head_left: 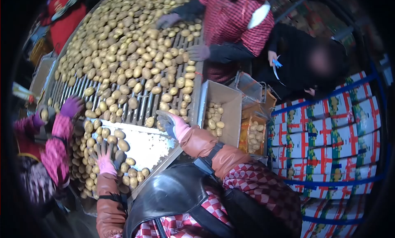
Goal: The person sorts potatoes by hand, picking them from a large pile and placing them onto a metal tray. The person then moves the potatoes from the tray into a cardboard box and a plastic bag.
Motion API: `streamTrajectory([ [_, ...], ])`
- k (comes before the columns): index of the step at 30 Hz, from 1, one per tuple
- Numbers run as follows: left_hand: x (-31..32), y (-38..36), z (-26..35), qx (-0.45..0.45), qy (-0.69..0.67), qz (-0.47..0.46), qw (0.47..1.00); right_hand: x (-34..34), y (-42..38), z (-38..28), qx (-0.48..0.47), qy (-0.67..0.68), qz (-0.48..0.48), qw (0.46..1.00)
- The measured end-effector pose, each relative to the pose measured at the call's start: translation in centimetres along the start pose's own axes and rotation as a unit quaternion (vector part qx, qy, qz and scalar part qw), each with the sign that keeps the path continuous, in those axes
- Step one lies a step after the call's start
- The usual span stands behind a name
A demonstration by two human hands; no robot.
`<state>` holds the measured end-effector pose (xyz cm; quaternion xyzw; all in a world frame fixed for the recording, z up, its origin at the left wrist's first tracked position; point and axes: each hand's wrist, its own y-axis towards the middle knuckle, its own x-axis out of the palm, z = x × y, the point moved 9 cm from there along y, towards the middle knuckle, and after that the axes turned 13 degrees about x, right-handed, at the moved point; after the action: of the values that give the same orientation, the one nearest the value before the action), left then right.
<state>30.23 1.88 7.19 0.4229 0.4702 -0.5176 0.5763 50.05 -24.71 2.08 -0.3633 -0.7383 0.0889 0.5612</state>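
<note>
The left hand (107,160), fingers apart, is on potatoes (123,145) in the white tray (150,143). The right hand (175,125) is near more potatoes at the rollers' (132,114) edge; I cannot tell whether its fingers are together.

Yellow-tan potatoes (146,72) cover the table (197,88); its near-edge panel (154,146) gleams white. The left hand (106,159) and right hand (173,123) show 2 pink gloves (108,166) with grey fingers (brown sleeve covers (235,160), red-and-white checked shirt (253,181)). Beyond the right edge: red-and-black checks (226,22) on a co-worker.
</note>
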Motion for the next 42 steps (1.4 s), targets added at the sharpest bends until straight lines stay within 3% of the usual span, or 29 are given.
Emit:
streamTrajectory([
  [1,-0.7,-0.4,-1.2,-0.019,-0.011,0.029,0.999,2.1,-0.5,0.9,0.012,-0.006,-0.003,1.0],
  [2,-0.2,-1.9,-2.4,-0.049,0.008,0.027,0.998,4.2,-1.7,0.4,-0.061,-0.272,0.088,0.956],
  [3,0.6,-3.2,-3.5,-0.077,0.027,0.025,0.996,6.2,-2.5,0.0,-0.136,-0.514,0.166,0.831],
  [4,2.3,-5.2,-4.6,-0.09,0.025,0.018,0.995,4.8,-1.2,1.2,-0.147,-0.45,0.098,0.876],
  [5,3.6,-7.3,-5.3,-0.1,0.021,0.009,0.995,5.0,-1.1,1.3,-0.142,-0.452,0.095,0.875],
  [7,2.0,-9.9,-4.2,-0.099,0.031,0.03,0.994,5.6,-1.3,1.2,-0.123,-0.327,0.012,0.937],
  [8,2.1,-10.8,-4.6,-0.091,-0.006,0.054,0.994,5.6,-1.1,0.9,-0.1,-0.348,0.063,0.93],
  [9,2.1,-11.5,-5.0,-0.082,-0.043,0.079,0.993,5.0,-0.6,1.3,-0.034,-0.246,0.087,0.965],
  [12,2.4,-12.0,-5.8,-0.107,-0.077,0.093,0.987,5.8,-0.9,0.6,-0.048,-0.25,0.091,0.963],
  [14,2.4,-11.6,-5.5,-0.129,-0.093,0.092,0.983,7.4,-1.4,0.3,-0.087,-0.347,0.044,0.933],
  [16,-0.1,-10.1,-2.0,-0.117,-0.041,0.105,0.987,6.6,-0.5,0.3,-0.072,-0.292,0.025,0.953],
  [19,0.0,-7.9,3.2,0.015,-0.079,-0.003,0.997,7.2,0.4,-0.6,-0.01,-0.161,-0.011,0.987],
  [20,0.7,-7.4,2.6,0.042,-0.05,-0.006,0.998,6.6,-0.3,-1.4,-0.008,-0.133,0.055,0.99],
  [21,1.9,-7.4,1.7,0.067,-0.02,-0.017,0.997,0.1,2.8,-1.9,-0.046,0.007,0.113,0.993],
  [22,2.4,-7.1,0.5,0.057,-0.026,-0.022,0.998,6.2,-0.8,-4.9,-0.23,-0.22,-0.156,0.935],
  [23,2.7,-6.9,-0.8,0.046,-0.032,-0.031,0.998,6.9,-0.3,-5.4,-0.094,0.0,-0.054,0.994],
  [24,2.0,-6.6,-1.2,0.042,-0.019,-0.025,0.999,7.4,1.1,-6.0,-0.069,0.016,-0.044,0.996],
  [25,1.4,-6.5,-1.2,0.041,-0.005,-0.013,0.999,8.8,1.5,-9.2,-0.216,-0.184,-0.013,0.959],
  [26,1.6,-6.7,-1.3,0.034,0.0,-0.001,0.999,11.7,0.7,-11.3,-0.352,-0.379,0.011,0.856],
  [27,1.6,-6.9,-1.3,0.028,0.007,0.017,0.999,11.8,1.7,-12.1,-0.245,-0.096,-0.017,0.964],
  [28,1.7,-7.2,-1.2,0.022,0.005,0.021,1.0,12.4,2.5,-11.3,-0.117,0.196,-0.039,0.973],
  [31,2.4,-8.1,-1.3,-0.003,0.008,0.009,1.0,12.8,2.2,-12.6,-0.125,0.272,-0.015,0.954],
  [33,2.4,-8.4,-1.4,-0.003,0.003,0.022,1.0,14.1,1.9,-13.3,-0.113,0.245,-0.071,0.96],
  [35,2.6,-8.3,-1.5,0.0,0.003,0.021,1.0,16.9,1.1,-13.4,-0.03,0.306,-0.124,0.944],
  [36,2.5,-8.3,-1.5,0.005,0.0,0.02,1.0,16.0,2.7,-16.2,-0.063,0.04,-0.241,0.968],
  [37,2.6,-8.4,-1.4,0.005,0.0,0.019,1.0,16.9,3.1,-16.5,-0.063,0.041,-0.241,0.968],
  [39,2.4,-8.2,-1.2,0.001,0.002,0.019,1.0,24.0,0.5,-17.4,-0.183,-0.198,-0.318,0.909],
  [40,2.3,-8.0,-1.1,0.006,0.004,0.021,1.0,27.9,-1.8,-16.4,-0.189,-0.197,-0.317,0.908],
  [42,2.4,-8.0,-1.1,-0.001,0.006,0.011,1.0,33.4,-6.4,-12.6,-0.11,0.046,-0.295,0.948],
])
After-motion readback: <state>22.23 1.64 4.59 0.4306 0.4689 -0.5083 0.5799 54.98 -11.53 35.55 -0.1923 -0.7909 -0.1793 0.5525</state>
